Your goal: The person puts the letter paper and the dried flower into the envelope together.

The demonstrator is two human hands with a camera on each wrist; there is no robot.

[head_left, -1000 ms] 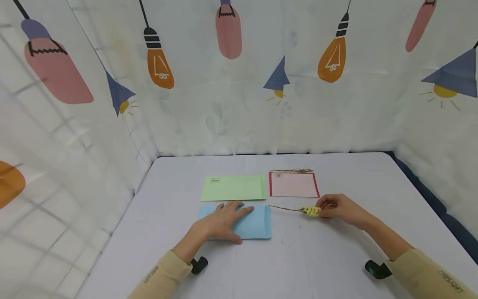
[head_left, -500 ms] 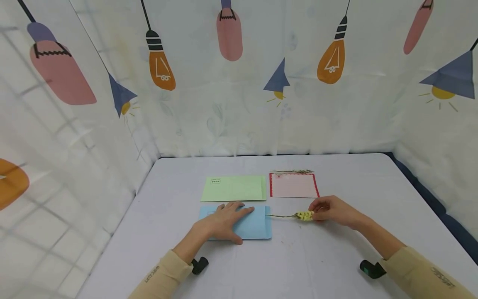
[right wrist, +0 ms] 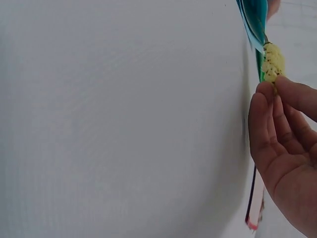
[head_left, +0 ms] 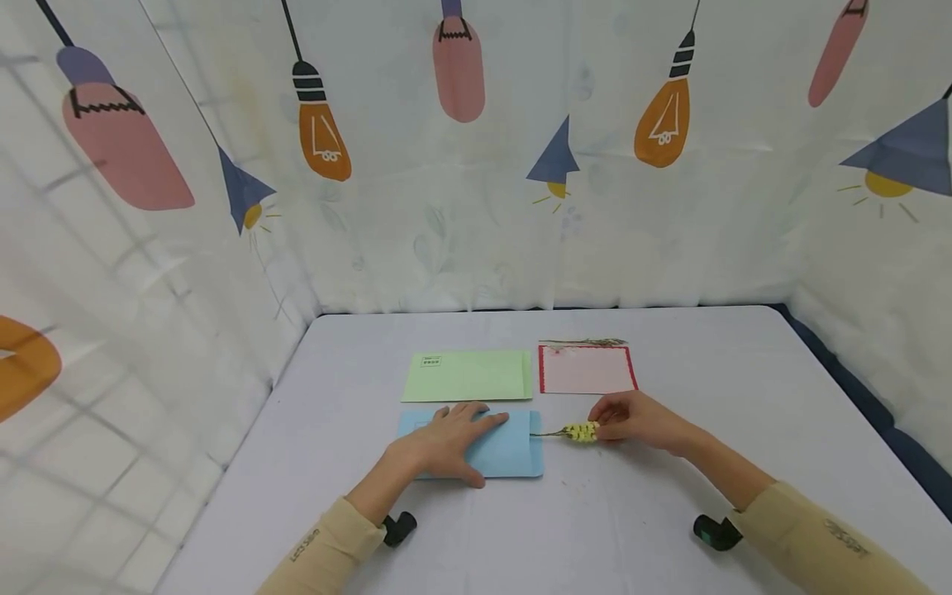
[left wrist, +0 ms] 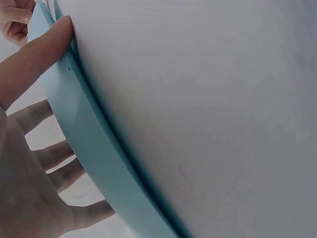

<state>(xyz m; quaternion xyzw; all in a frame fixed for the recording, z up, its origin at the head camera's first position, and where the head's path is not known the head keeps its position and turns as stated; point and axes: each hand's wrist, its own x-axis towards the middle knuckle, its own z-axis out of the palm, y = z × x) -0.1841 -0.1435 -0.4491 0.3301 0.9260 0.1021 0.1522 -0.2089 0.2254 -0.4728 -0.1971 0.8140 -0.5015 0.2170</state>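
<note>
My left hand (head_left: 449,442) lies spread over a light blue envelope (head_left: 502,459), fingers fairly straight. Its thumb (left wrist: 49,47) reaches the envelope's edge in the left wrist view. My right hand (head_left: 632,417) pinches the end of a dried yellow flower (head_left: 582,432) between thumb and fingertips. The flower's thin stem points left, and its far part is hidden inside the envelope's right-hand opening. In the right wrist view the yellow flower head (right wrist: 272,62) sits just below the blue envelope's parted mouth (right wrist: 255,22).
A green envelope (head_left: 468,376) lies behind the blue one. To its right is a pink card with a red border (head_left: 586,370), with a dried sprig (head_left: 595,341) along its far edge. A white cloth (head_left: 565,537) covers the table.
My right hand has moved left with the flower, and more of the stem has gone into the blue envelope. My left hand stays in place.
</note>
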